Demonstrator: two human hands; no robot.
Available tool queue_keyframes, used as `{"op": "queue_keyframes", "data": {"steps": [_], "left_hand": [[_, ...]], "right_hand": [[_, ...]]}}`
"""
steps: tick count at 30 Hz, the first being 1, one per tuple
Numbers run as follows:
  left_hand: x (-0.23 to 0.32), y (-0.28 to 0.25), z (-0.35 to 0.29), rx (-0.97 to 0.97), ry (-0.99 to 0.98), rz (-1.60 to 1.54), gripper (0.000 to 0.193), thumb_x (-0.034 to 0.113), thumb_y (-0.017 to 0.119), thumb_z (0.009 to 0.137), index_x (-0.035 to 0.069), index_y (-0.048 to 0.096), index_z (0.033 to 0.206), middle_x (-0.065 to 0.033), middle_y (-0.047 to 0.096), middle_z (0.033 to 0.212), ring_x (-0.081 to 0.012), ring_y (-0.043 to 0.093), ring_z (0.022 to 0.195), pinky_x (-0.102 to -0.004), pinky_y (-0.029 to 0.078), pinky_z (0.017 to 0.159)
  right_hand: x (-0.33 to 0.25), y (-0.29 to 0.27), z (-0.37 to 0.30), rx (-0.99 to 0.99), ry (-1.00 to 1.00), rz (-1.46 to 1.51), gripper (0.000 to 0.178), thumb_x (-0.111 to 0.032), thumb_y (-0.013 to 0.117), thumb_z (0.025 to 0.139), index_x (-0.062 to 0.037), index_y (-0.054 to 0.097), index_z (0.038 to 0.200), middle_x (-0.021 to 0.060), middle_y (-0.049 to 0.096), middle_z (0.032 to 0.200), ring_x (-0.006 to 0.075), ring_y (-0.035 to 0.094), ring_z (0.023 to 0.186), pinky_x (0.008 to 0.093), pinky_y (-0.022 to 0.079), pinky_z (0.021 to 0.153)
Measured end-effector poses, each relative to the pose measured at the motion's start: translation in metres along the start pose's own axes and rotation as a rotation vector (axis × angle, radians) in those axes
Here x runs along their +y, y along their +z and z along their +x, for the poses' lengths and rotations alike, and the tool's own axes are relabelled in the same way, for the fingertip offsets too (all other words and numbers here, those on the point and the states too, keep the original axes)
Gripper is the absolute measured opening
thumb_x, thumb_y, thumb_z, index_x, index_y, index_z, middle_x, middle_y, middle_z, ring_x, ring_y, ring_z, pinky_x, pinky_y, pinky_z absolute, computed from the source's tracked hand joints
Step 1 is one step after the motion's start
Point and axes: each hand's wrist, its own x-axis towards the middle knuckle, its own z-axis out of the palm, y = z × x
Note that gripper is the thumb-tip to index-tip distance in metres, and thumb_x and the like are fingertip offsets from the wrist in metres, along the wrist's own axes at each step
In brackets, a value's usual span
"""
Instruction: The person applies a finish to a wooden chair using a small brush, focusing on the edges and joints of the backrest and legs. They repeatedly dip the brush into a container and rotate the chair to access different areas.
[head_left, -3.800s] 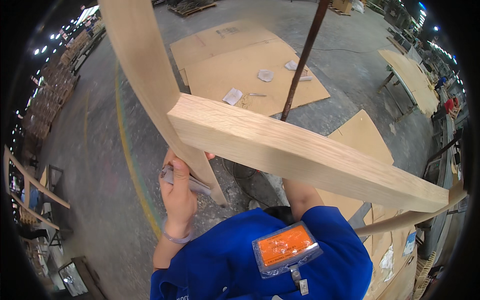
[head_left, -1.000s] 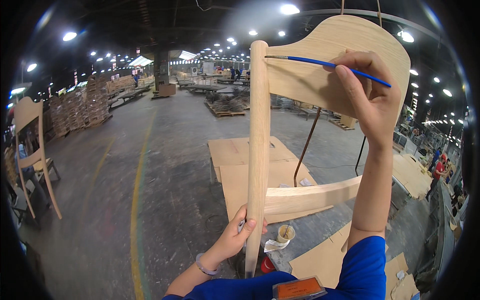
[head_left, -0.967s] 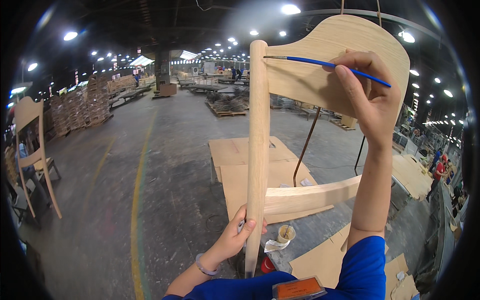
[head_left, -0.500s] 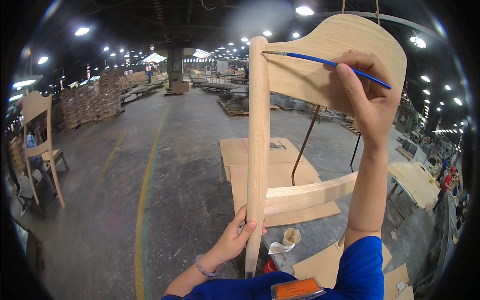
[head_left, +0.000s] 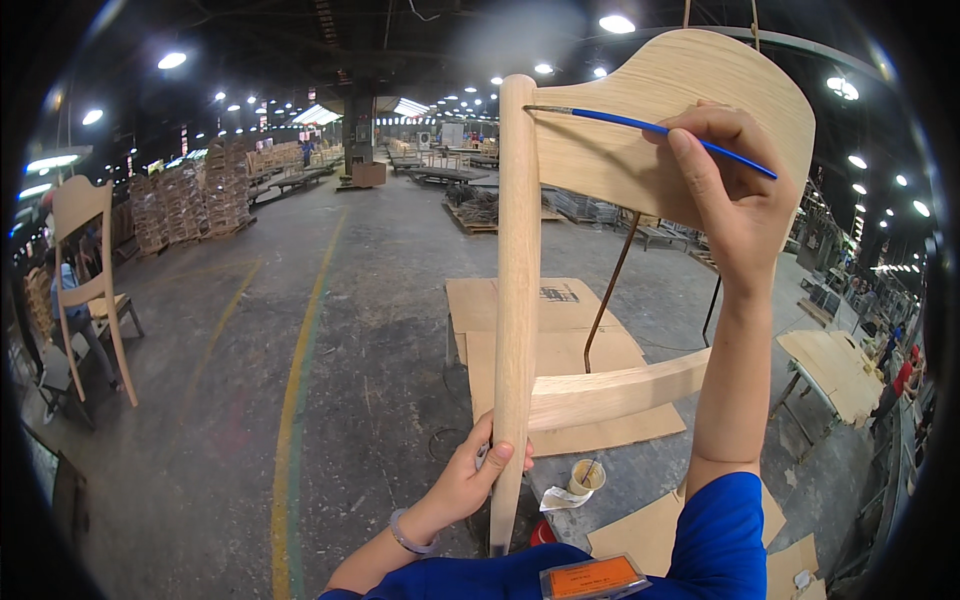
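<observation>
The right hand (head_left: 742,200), grip pinched on a slim blue-handled paintbrush (head_left: 622,120), holds its tip at the top of a pale, rounded wooden chair post (head_left: 516,270); the left hand (head_left: 474,476) clasps the post lower down

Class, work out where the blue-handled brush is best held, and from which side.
Probably pinched mid-way along its slim blue handle, coming from the right, as the right hand does: the handle slants down rightward, while the bristles point left toward the wooden post and are best left free.
</observation>
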Motion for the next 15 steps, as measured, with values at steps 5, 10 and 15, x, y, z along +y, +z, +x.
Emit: {"op": "queue_keyframes", "data": {"steps": [5, 10, 15], "left_hand": [[-0.0006, -0.0025, 0.0013, -0.023, 0.0, -0.005, 0.062, 0.041, 0.047, 0.118, -0.001, 0.035, 0.163, -0.01, 0.068, 0.118, -0.0169, 0.069, 0.109, -0.0373, 0.056, 0.102], [-0.0023, -0.0016, 0.0022, 0.002, 0.008, 0.008, 0.057, 0.043, 0.047, 0.117, 0.0, 0.042, 0.154, -0.0107, 0.07, 0.116, -0.0185, 0.071, 0.108, -0.0384, 0.058, 0.1], [-0.0046, -0.004, 0.0047, 0.008, 0.006, 0.001, 0.057, 0.043, 0.047, 0.117, 0.0, 0.042, 0.154, -0.011, 0.07, 0.116, -0.019, 0.072, 0.109, -0.0384, 0.059, 0.1]], "right_hand": [[0.0037, -0.0003, 0.0008, -0.033, -0.024, -0.01, 0.008, -0.003, 0.076, 0.1, 0.004, 0.076, 0.104, 0.0104, 0.079, 0.096, 0.0179, 0.078, 0.094, 0.0271, 0.06, 0.082], [0.0041, 0.0021, -0.0007, -0.018, -0.037, 0.003, 0.007, -0.002, 0.075, 0.1, 0.0042, 0.075, 0.103, 0.0104, 0.079, 0.097, 0.0175, 0.078, 0.093, 0.027, 0.06, 0.082], [0.0087, 0.0091, -0.0021, 0.0, -0.001, 0.028, 0.007, -0.002, 0.075, 0.1, 0.0046, 0.075, 0.102, 0.0098, 0.078, 0.097, 0.0177, 0.078, 0.094, 0.0274, 0.06, 0.083]]}}
